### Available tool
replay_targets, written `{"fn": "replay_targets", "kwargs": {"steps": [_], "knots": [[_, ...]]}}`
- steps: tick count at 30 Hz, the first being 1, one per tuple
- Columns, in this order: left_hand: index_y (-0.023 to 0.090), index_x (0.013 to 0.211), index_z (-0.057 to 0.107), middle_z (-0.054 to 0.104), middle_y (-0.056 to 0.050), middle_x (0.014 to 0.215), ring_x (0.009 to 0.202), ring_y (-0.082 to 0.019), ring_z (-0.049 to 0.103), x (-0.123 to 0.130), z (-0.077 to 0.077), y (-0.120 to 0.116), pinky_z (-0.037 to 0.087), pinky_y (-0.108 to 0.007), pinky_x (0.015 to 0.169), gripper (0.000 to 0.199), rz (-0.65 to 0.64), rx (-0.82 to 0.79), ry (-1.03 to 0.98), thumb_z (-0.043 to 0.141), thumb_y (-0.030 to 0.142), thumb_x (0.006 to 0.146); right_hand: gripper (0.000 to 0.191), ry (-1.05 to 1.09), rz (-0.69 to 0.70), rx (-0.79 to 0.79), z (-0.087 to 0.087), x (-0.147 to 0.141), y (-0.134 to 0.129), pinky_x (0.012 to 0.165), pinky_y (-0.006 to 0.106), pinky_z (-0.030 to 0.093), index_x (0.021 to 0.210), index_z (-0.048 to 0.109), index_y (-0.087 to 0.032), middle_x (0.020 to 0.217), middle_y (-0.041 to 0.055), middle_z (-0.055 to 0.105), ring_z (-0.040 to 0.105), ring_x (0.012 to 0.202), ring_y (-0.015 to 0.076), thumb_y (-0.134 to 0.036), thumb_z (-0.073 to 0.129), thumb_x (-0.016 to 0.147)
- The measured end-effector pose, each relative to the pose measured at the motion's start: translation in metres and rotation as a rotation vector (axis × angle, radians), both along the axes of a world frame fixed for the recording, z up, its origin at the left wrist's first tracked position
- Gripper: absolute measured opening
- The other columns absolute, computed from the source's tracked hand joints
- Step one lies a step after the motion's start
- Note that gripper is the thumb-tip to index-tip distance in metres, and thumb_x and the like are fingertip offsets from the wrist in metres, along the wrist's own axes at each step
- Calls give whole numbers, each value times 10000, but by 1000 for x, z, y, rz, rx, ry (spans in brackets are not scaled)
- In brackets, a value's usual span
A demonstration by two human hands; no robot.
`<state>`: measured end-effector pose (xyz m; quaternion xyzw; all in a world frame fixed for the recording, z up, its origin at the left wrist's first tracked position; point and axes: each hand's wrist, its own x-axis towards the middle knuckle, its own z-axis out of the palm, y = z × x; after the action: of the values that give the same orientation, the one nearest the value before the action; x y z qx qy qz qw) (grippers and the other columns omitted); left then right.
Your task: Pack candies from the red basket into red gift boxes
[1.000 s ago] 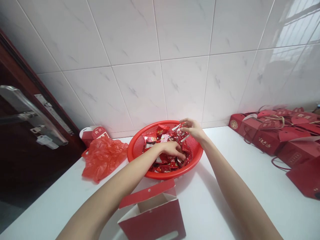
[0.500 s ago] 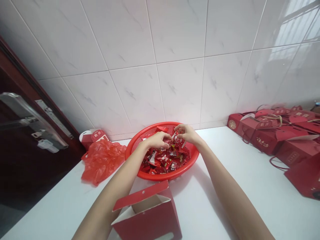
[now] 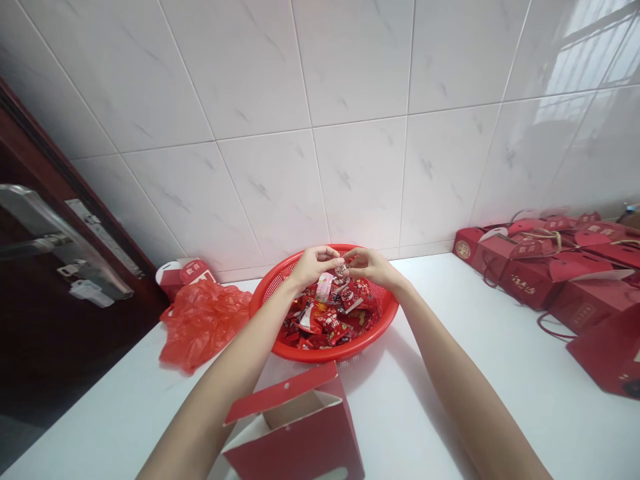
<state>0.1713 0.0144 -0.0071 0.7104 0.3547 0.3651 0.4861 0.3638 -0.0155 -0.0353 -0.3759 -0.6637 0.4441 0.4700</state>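
Observation:
A red plastic basket point(image 3: 367, 347) full of red-wrapped candies point(image 3: 333, 325) sits on the white table against the tiled wall. Over its far part, my left hand point(image 3: 314, 268) and my right hand point(image 3: 373, 268) meet with fingertips nearly touching. Pinched between them is a small wrapped candy point(image 3: 341, 270) with pale markings; the fingers partly cover it. Below the hands, a pink wrapper point(image 3: 324, 287) shows among the candies. Nearer to me, between my forearms, a red paper box point(image 3: 300, 443) stands with its top open.
On the left lie a crumpled red plastic bag point(image 3: 205, 327) and a small red box point(image 3: 183, 277) behind it. Several red gift boxes point(image 3: 535, 280) with cord handles crowd the right side. A dark door point(image 3: 45, 313) with a metal handle borders the table's left.
Both hands have risen slightly from among the candies and come together. The left has closed into a pinch. The pink wrapper below them now shows.

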Motion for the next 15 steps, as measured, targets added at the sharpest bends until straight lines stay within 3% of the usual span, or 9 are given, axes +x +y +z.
{"fn": "replay_targets", "kwargs": {"steps": [6, 11, 15], "knots": [[138, 866, 694, 742, -70, 894, 846, -194, 669, 1, -6, 6, 521, -354, 836, 493, 27, 138, 105, 833, 536, 611, 182, 43, -115, 32, 1, 0, 2, 610, 257, 490, 831, 687, -157, 699, 12, 701, 620, 621, 128, -229, 794, 703], [129, 892, 709, 751, -79, 928, 878, -214, 675, 1, -9, 10, 511, -382, 877, 557, -12, 112, 86, 863, 552, 562, 212, 83, -123, 41, 1, 0, 2, 597, 263, 516, 806, 653, -171, 688, 1, 691, 633, 625, 139, -273, 807, 701], [131, 907, 721, 760, -83, 943, 893, -222, 686, 1, -8, 9, 515, -392, 898, 556, -25, 110, 65, 872, 541, 564, 295, 108, -33, 2, -2, 0, 4, 605, 287, 563, 849, 643, -178, 731, 11, 700, 666, 679, 165, -269, 845, 655]]}}
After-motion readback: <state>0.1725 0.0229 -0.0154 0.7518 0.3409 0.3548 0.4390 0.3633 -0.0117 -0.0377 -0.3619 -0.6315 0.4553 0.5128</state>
